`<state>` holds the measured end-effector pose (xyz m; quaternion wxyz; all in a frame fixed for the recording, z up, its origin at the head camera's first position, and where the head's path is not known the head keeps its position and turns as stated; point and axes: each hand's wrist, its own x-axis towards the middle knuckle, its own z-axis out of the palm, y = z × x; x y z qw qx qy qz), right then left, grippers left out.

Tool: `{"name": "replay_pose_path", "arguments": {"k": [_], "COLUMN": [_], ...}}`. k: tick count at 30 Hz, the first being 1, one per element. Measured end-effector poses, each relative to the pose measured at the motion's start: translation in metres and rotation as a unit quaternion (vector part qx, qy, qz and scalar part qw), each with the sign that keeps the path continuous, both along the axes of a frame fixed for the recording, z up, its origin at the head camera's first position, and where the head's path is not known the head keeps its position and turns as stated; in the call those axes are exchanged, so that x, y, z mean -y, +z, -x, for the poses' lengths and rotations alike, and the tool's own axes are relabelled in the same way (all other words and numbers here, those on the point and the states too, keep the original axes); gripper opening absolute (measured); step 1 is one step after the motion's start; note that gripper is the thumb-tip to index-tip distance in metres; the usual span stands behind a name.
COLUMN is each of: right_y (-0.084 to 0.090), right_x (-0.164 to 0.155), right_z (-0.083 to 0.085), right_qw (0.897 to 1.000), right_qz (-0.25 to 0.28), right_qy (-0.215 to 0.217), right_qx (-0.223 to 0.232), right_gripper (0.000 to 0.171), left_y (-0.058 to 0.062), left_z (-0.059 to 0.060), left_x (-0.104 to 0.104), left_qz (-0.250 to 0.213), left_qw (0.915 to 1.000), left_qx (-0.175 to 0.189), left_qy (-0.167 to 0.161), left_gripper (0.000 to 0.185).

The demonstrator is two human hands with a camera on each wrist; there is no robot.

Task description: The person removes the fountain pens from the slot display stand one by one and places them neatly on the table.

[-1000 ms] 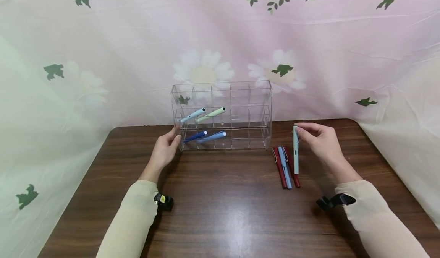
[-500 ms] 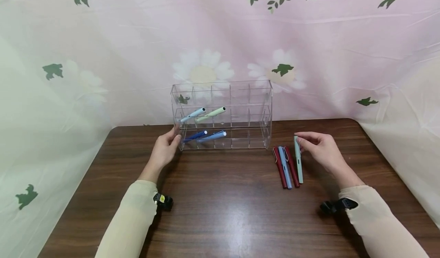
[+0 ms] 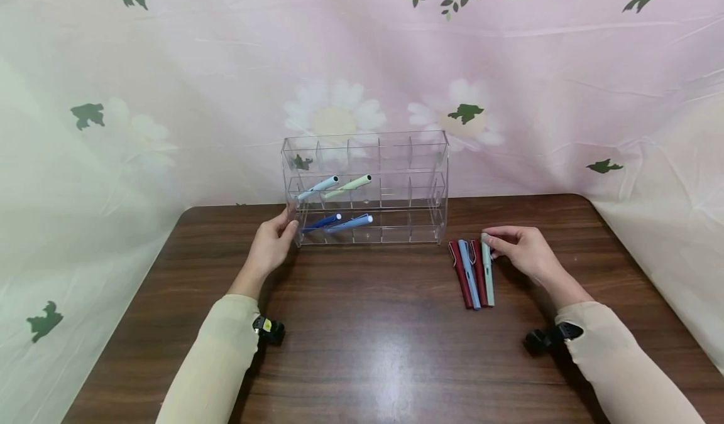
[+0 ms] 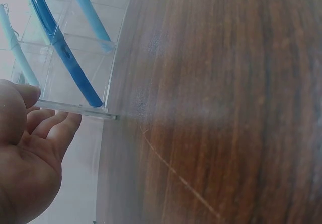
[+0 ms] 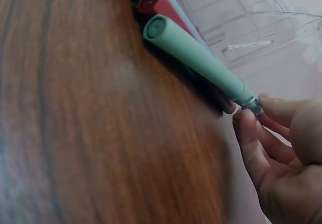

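Note:
A clear acrylic pen organizer (image 3: 396,235) stands at the back of the table, with light blue (image 3: 318,188) and light green (image 3: 347,187) pens in its middle tier. Dark blue (image 3: 322,223) and mid-blue (image 3: 349,224) pens lean in the bottom tier. My left hand (image 3: 271,245) grips the organizer's left side wall (image 4: 75,108) between thumb and fingers. To the right, my right hand (image 3: 523,251) pinches the top end of a pale green pen (image 5: 201,60). That pen lies close along a dark red pen (image 3: 479,279), beside a blue pen (image 3: 469,276) and another red pen (image 3: 460,279).
The brown wooden table (image 3: 362,336) runs forward from the organizer. Behind it hangs a floral cloth backdrop (image 3: 226,97), which also lines both sides. A black wrist camera (image 3: 270,331) sits on the left sleeve, another wrist camera (image 3: 545,340) on the right.
My right hand has lowered the pale green pen toward the table and brought it left against the row of pens. The left hand keeps its hold on the organizer.

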<state>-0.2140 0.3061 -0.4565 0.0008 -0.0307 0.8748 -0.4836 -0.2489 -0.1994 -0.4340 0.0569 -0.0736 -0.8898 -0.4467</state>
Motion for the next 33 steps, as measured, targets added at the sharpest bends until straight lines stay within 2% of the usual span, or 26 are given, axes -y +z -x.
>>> {"name": "replay_pose_path", "arguments": {"k": [7,14,17,22,33], "right_y": [-0.003,-0.003,-0.003,-0.005,-0.003], "right_x": [0.001,0.005,0.007,0.009,0.012], "right_z": [0.0,-0.002,-0.002,-0.001,0.0], "right_qw": [0.998,0.994,0.992,0.99,0.988], "right_qz": [-0.056,-0.109,-0.129,-0.143,-0.152], "right_qy": [-0.003,-0.001,0.0,-0.003,-0.005], "right_qx": [0.003,-0.015,-0.014,-0.013,-0.011], "right_gripper": [0.038,0.034,0.034,0.035,0.032], "left_y": [0.0,0.0,0.0,0.0,-0.002], "left_z": [0.001,0.002,0.001,-0.001,0.002], "left_x": [0.0,0.001,0.001,0.001,0.003], "left_qz": [0.0,0.003,0.001,0.001,0.001], "left_qw": [1.0,0.9999,1.0,1.0,0.9999], "left_qx": [-0.005,-0.013,-0.006,0.003,-0.011], "left_qy": [-0.001,-0.005,-0.001,0.0,-0.006], "left_gripper": [0.046,0.046,0.047,0.047,0.046]}}
